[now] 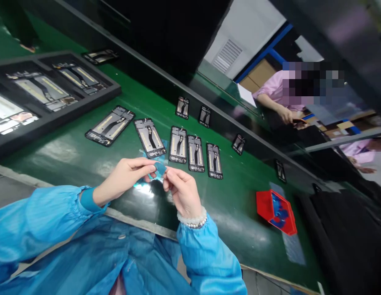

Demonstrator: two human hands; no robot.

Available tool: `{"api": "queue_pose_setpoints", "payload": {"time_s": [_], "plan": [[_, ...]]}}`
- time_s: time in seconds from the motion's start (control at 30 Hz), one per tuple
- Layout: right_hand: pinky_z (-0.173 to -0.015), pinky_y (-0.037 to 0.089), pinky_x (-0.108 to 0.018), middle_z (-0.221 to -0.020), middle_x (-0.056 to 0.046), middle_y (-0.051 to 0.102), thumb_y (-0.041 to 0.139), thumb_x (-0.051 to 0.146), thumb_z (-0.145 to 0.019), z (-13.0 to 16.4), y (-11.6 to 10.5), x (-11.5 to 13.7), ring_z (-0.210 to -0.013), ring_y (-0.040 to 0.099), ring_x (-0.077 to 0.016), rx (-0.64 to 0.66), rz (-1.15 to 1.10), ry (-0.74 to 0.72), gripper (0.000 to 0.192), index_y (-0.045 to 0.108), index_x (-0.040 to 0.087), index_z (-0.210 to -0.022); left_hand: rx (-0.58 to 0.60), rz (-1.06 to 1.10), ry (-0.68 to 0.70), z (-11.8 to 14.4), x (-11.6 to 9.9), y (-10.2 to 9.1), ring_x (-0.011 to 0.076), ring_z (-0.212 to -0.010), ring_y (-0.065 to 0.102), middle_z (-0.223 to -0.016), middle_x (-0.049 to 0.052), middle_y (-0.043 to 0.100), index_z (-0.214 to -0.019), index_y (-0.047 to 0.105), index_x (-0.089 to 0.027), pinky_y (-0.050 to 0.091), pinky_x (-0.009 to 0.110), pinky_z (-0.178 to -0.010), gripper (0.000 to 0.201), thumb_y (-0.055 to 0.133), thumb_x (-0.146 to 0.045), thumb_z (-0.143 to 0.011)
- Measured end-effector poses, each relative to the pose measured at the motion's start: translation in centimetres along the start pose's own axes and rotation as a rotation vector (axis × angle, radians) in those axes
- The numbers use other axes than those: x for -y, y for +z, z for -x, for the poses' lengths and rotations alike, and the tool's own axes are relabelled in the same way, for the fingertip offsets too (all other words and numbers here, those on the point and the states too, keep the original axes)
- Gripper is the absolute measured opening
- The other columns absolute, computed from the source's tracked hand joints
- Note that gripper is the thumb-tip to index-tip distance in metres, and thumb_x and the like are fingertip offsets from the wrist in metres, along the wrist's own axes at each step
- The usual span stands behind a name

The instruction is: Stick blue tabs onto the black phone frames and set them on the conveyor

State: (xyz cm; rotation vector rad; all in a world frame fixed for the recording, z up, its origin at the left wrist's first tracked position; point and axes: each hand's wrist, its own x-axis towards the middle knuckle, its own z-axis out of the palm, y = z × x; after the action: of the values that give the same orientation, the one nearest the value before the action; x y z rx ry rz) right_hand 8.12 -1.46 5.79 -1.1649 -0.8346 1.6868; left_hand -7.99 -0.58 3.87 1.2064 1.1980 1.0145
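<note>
My left hand [124, 179] and my right hand [182, 192] meet above the green belt [70, 157] and pinch a small piece of blue film [160, 168] between their fingertips. Both arms wear blue sleeves; a bead bracelet is on my right wrist. Just beyond the hands lies a row of phone frames [150, 138] face down, several side by side, the nearest one [110, 125] tilted at the left. More blue film shows on the belt under my hands.
A black tray [55, 112] with phone frames stands at the far left. A red bin [276, 211] with blue scraps sits on the belt at right. Other phone frames [182, 107] lie farther along the belt. A person in pink works across the line at upper right.
</note>
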Motion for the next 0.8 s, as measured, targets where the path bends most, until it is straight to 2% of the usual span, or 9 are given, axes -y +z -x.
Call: {"api": "queue_pose_setpoints", "payload": {"time_s": [0.13, 0.37, 0.5, 0.63, 0.67, 0.73, 0.8], "plan": [[-0.052, 0.036, -0.022, -0.056, 0.002, 0.058, 0.076, 0.036, -0.065, 0.3, -0.4, 0.5, -0.051, 0.047, -0.0069, 0.042, -0.043, 0.005, 0.022, 0.073, 0.017, -0.076, 0.009, 0.157, -0.047, -1.2, 0.0, 0.8, 0.0111, -0.051, 0.053, -0.057, 0.000, 0.063, -0.084, 0.076, -0.016, 0.043, 0.021, -0.050, 0.029, 0.071, -0.042, -0.071], [-0.051, 0.035, -0.021, -0.065, 0.002, 0.060, 0.077, 0.035, -0.064, -1.5, -1.9, 1.4, -0.051, 0.048, -0.0055, 0.009, -0.098, 0.041, 0.022, 0.074, 0.018, -0.077, 0.020, 0.205, -0.095, -3.1, -1.0, 1.6, 0.0093, -0.045, 0.046, -0.049, -0.002, 0.055, -0.078, 0.073, -0.014, 0.037, 0.021, -0.044, 0.026, 0.075, -0.037, -0.065], [-0.050, 0.036, -0.022, -0.066, 0.001, 0.061, 0.077, 0.037, -0.063, -2.0, -2.1, 1.1, -0.050, 0.047, -0.0060, -0.003, -0.097, 0.067, 0.022, 0.074, 0.018, -0.076, 0.025, 0.162, -0.091, -4.1, -0.9, 2.0, 0.0089, -0.044, 0.044, -0.046, -0.004, 0.051, -0.069, 0.070, -0.016, 0.036, 0.021, -0.044, 0.020, 0.072, -0.035, -0.068], [-0.053, 0.039, -0.024, -0.061, 0.003, 0.060, 0.076, 0.035, -0.065, -2.6, -2.2, 1.3, -0.050, 0.049, -0.0073, 0.047, -0.017, 0.016, 0.018, 0.074, 0.020, -0.074, 0.016, 0.092, -0.065, -5.0, -0.3, 1.8, 0.0083, -0.046, 0.043, -0.048, -0.003, 0.050, -0.060, 0.064, -0.016, 0.037, 0.019, -0.044, 0.026, 0.066, -0.038, -0.074], [-0.054, 0.040, -0.024, -0.058, 0.003, 0.058, 0.074, 0.035, -0.067, -3.4, -2.5, 1.9, -0.050, 0.049, -0.0079, 0.072, 0.040, -0.012, 0.016, 0.073, 0.020, -0.073, 0.021, 0.083, -0.067, -5.3, -0.2, 1.6, 0.0083, -0.046, 0.043, -0.051, -0.002, 0.052, -0.064, 0.066, -0.016, 0.037, 0.019, -0.043, 0.025, 0.066, -0.039, -0.075], [-0.059, 0.044, -0.026, -0.056, 0.003, 0.058, 0.070, 0.037, -0.072, -6.2, -3.6, 3.8, -0.052, 0.051, -0.0097, 0.077, 0.235, -0.112, 0.018, 0.072, 0.019, -0.074, 0.041, 0.071, -0.051, -5.8, -0.1, 1.0, 0.0084, -0.045, 0.044, -0.064, 0.002, 0.061, -0.088, 0.072, -0.017, 0.039, 0.020, -0.040, 0.030, 0.065, -0.043, -0.075], [-0.070, 0.048, -0.029, -0.066, 0.000, 0.064, 0.066, 0.040, -0.075, -10.6, -5.5, 6.6, -0.065, 0.057, -0.0132, -0.050, 0.558, -0.261, 0.024, 0.071, 0.018, -0.085, 0.038, 0.036, 0.015, -6.3, 0.0, 0.3, 0.0086, -0.044, 0.044, -0.080, 0.005, 0.067, -0.119, 0.063, -0.022, 0.042, 0.022, -0.040, 0.050, 0.062, -0.048, -0.077]]}}
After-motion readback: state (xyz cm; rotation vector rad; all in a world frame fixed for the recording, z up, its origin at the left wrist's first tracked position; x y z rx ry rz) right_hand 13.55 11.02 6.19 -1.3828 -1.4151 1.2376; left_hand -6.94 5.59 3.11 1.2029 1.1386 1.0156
